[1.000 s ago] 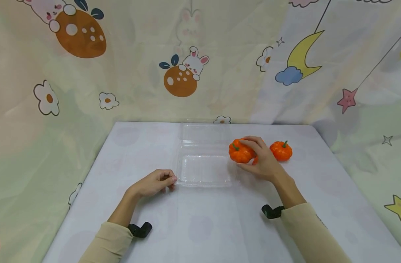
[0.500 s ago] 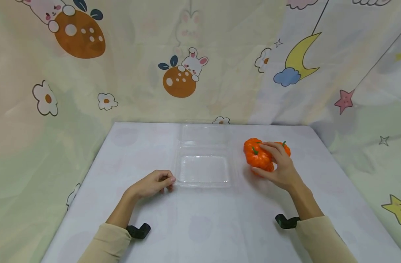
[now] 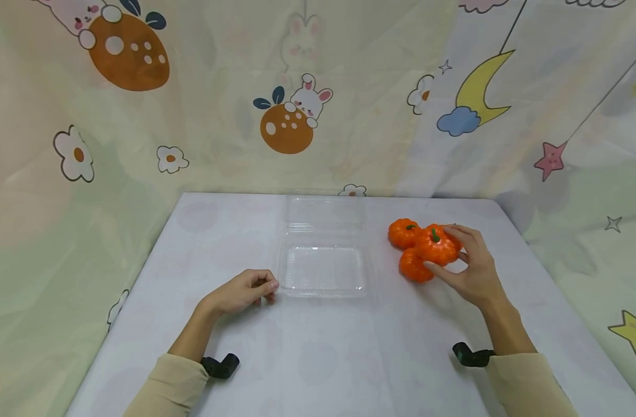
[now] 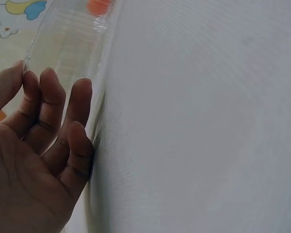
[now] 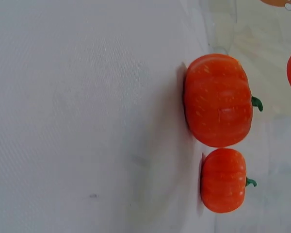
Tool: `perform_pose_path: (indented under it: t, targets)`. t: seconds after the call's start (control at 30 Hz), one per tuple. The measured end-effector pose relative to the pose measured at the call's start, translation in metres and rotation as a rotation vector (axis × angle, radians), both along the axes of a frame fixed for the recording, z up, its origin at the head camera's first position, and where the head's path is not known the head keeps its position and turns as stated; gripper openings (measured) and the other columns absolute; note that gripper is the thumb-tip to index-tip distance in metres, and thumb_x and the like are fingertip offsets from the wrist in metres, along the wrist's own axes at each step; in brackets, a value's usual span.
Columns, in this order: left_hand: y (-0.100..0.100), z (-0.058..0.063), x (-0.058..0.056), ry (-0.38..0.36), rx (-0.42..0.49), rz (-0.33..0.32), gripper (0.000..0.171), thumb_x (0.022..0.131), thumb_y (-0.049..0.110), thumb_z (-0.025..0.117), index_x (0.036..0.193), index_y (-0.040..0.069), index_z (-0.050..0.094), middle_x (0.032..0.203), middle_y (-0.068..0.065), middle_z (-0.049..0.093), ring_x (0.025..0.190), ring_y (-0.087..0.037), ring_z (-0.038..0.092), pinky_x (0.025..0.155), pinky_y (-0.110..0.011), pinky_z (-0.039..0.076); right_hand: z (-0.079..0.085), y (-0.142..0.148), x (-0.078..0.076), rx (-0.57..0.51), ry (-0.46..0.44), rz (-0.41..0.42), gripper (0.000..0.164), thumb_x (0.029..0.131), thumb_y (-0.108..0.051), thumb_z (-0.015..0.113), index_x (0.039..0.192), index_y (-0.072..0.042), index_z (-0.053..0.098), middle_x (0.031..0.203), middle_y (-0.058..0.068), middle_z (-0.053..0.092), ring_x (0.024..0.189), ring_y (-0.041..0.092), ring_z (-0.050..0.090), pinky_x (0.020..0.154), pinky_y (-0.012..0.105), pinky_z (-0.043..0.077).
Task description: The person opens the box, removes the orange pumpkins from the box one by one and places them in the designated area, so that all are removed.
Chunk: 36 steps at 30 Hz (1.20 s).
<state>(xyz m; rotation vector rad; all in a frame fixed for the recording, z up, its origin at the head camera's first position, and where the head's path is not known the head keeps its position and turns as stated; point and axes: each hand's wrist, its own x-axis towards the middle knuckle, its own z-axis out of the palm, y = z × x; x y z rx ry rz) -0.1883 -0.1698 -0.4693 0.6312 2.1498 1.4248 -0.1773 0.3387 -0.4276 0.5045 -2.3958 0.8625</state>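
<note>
My left hand (image 3: 247, 288) pinches the near left edge of a clear plastic clamshell box (image 3: 323, 269) between thumb and fingertips. In the left wrist view, the thumb meets the index finger at the rim of the box (image 4: 68, 43). The box lies with its lid folded back and nothing inside. To its right, my right hand (image 3: 471, 266) grips a small orange pumpkin (image 3: 437, 245) with a green stem. Close by on the table sit another pumpkin (image 3: 403, 233) at the back and one (image 3: 415, 266) in front. A further pumpkin is mostly hidden behind the held one.
The white table (image 3: 318, 359) ends at a patterned cloth backdrop (image 3: 214, 104). Each wrist wears a black camera mount, as on the left (image 3: 221, 366). In the right wrist view, two pumpkins stand on the table, a larger one (image 5: 218, 100) and a smaller one (image 5: 224, 180).
My right hand has carried its pumpkin to the right, away from the box, over the other pumpkins, and two of them now show to its left. The left hand has stayed at the box edge.
</note>
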Motion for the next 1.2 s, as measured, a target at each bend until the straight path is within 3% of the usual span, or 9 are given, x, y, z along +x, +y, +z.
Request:
perform_pose_path:
  t: [0.37, 0.6, 0.9, 0.97, 1.03, 1.13, 1.2]
  targets:
    - [-0.001, 0.0, -0.001, 0.008, -0.008, 0.001, 0.032, 0.108, 0.028, 0.055, 0.103, -0.002, 0.063, 0.096, -0.018, 0.068, 0.09, -0.031, 0.061, 0.072, -0.034, 0.053, -0.01, 0.018, 0.011, -0.035, -0.019, -0.093, 0.089, 0.068, 0.0, 0.094, 0.146, -0.009, 0.052, 0.143, 0.017, 0.05, 0.127, -0.006, 0.042, 0.087, 0.001, 0.036]
    - [-0.001, -0.002, -0.001, 0.015, -0.007, -0.006, 0.031, 0.108, 0.027, 0.055, 0.102, -0.002, 0.063, 0.095, -0.017, 0.068, 0.089, -0.03, 0.061, 0.072, -0.034, 0.053, -0.021, 0.031, 0.022, -0.105, -0.139, -0.127, 0.082, 0.079, -0.004, 0.089, 0.149, -0.01, 0.047, 0.144, 0.01, 0.047, 0.12, -0.001, 0.042, 0.086, -0.001, 0.038]
    - [-0.003, 0.001, -0.002, 0.021, -0.023, -0.009, 0.032, 0.108, 0.029, 0.055, 0.103, -0.002, 0.063, 0.096, -0.018, 0.068, 0.088, -0.03, 0.061, 0.072, -0.035, 0.054, -0.027, 0.049, 0.027, -0.066, -0.313, -0.2, 0.078, 0.091, -0.025, 0.08, 0.151, -0.001, 0.037, 0.148, 0.027, 0.04, 0.125, 0.052, 0.048, 0.079, -0.003, 0.034]
    - [-0.004, 0.002, -0.002, 0.023, -0.029, -0.004, 0.032, 0.108, 0.029, 0.056, 0.103, -0.002, 0.064, 0.096, -0.018, 0.068, 0.088, -0.03, 0.062, 0.072, -0.035, 0.054, -0.027, 0.052, 0.025, -0.043, -0.346, -0.21, 0.078, 0.093, -0.029, 0.078, 0.152, 0.001, 0.035, 0.149, 0.029, 0.039, 0.125, 0.054, 0.047, 0.084, 0.006, 0.047]
    - [-0.005, 0.003, -0.003, 0.026, -0.028, -0.007, 0.031, 0.108, 0.028, 0.056, 0.103, -0.002, 0.063, 0.096, -0.019, 0.068, 0.089, -0.031, 0.062, 0.072, -0.035, 0.054, -0.029, 0.054, 0.024, -0.024, -0.381, -0.215, 0.08, 0.096, -0.032, 0.075, 0.153, 0.003, 0.032, 0.149, 0.031, 0.037, 0.126, 0.055, 0.045, 0.092, 0.029, 0.056]
    - [-0.006, 0.002, -0.002, 0.024, -0.035, -0.008, 0.031, 0.108, 0.028, 0.055, 0.103, -0.002, 0.063, 0.096, -0.019, 0.068, 0.089, -0.029, 0.062, 0.072, -0.034, 0.053, -0.032, 0.056, 0.024, -0.006, -0.429, -0.213, 0.081, 0.098, -0.035, 0.071, 0.153, 0.006, 0.028, 0.15, 0.035, 0.035, 0.128, 0.055, 0.041, 0.094, 0.065, 0.047]
    - [-0.007, 0.001, -0.002, 0.027, -0.032, -0.014, 0.031, 0.108, 0.026, 0.055, 0.103, -0.003, 0.063, 0.096, -0.02, 0.068, 0.089, -0.029, 0.061, 0.072, -0.034, 0.053, -0.034, 0.057, 0.024, -0.009, -0.451, -0.207, 0.082, 0.1, -0.036, 0.069, 0.153, 0.008, 0.025, 0.15, 0.037, 0.033, 0.13, 0.056, 0.039, 0.095, 0.072, 0.042]
